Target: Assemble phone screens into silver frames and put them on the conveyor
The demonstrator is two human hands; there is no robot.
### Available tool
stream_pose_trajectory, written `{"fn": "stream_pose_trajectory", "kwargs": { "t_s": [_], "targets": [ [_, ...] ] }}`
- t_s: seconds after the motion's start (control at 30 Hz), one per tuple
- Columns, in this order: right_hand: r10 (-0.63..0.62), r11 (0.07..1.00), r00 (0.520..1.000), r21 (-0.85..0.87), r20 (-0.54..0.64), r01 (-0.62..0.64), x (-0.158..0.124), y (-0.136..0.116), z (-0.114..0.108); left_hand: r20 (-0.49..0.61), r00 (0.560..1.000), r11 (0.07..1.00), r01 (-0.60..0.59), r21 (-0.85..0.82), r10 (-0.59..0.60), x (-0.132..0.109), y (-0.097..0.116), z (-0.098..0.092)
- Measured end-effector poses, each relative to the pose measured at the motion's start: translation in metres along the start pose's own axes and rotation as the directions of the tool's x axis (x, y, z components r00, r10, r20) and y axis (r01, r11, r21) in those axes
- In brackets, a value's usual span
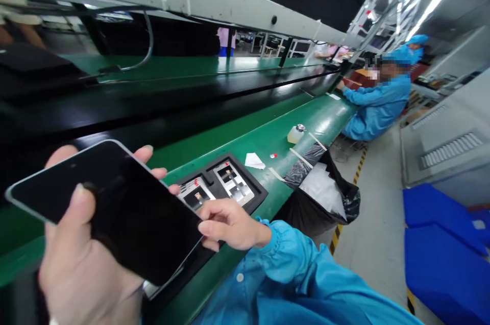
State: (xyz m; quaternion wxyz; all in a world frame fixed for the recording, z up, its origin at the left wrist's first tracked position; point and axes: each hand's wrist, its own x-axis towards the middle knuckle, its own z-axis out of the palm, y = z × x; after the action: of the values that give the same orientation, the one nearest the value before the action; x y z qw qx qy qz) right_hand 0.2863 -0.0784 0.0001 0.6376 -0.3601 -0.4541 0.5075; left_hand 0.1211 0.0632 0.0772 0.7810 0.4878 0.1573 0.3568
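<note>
My left hand is wrapped round a smartphone with a black glass front and a pale frame. The thumb lies on the glass, and the other fingertips show past the far edge. At the phone's right-hand edge, my right hand is closed, thumb and forefinger pinched at the rim. Beyond the phone, partly covered by it and my right hand, a black foam tray lies on the green bench. Flat phone parts with red tabs sit in its compartments.
On the green bench stand a small bottle of yellowish liquid and a white paper scrap. A black bag of white material hangs taped to the bench edge. A co-worker in blue sits farther along. Blue bins stand right.
</note>
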Motion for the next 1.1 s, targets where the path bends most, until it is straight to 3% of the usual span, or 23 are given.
{"fn": "stream_pose_trajectory", "kwargs": {
  "t_s": [0.03, 0.07, 0.13, 0.2, 0.37, 0.6, 0.77, 1.1],
  "targets": [
    [0.003, 1.000, 1.000, -0.007, 0.001, -0.003, -0.004, -0.003, 0.002, -0.113, 0.986, 0.992, -0.123, 0.037, 0.126, -0.007, 0.000, 0.016],
    [0.004, 1.000, 1.000, -0.017, 0.007, -0.004, -0.009, -0.006, 0.004, -0.154, 0.966, 0.978, -0.207, 0.012, 0.206, -0.013, -0.002, 0.032],
    [0.001, 0.999, 1.000, -0.050, 0.013, -0.001, -0.020, -0.009, 0.006, -0.120, 0.943, 0.939, -0.324, -0.115, 0.310, -0.022, -0.007, 0.057],
    [-0.018, 0.995, 1.000, -0.094, -0.010, 0.017, -0.029, -0.009, 0.005, -0.053, 0.939, 0.923, -0.345, -0.173, 0.341, -0.028, -0.013, 0.066],
    [-0.106, 0.976, 0.992, -0.197, -0.061, 0.093, -0.042, -0.001, 0.001, 0.136, 0.922, 0.921, -0.332, -0.204, 0.362, -0.041, -0.018, 0.058],
    [-0.294, 0.866, 0.953, -0.442, -0.077, 0.231, -0.050, 0.000, 0.000, 0.203, 0.923, 0.931, -0.277, -0.239, 0.327, -0.050, -0.013, 0.060],
    [-0.265, 0.859, 0.959, -0.477, -0.099, 0.188, -0.055, 0.001, -0.004, 0.164, 0.962, 0.954, -0.176, -0.243, 0.219, -0.058, -0.013, 0.063],
    [-0.385, 0.799, 0.919, -0.470, 0.079, 0.375, -0.052, -0.010, 0.003, 0.103, 0.983, 0.957, -0.122, -0.264, 0.153, -0.062, -0.009, 0.071]
  ]
}}
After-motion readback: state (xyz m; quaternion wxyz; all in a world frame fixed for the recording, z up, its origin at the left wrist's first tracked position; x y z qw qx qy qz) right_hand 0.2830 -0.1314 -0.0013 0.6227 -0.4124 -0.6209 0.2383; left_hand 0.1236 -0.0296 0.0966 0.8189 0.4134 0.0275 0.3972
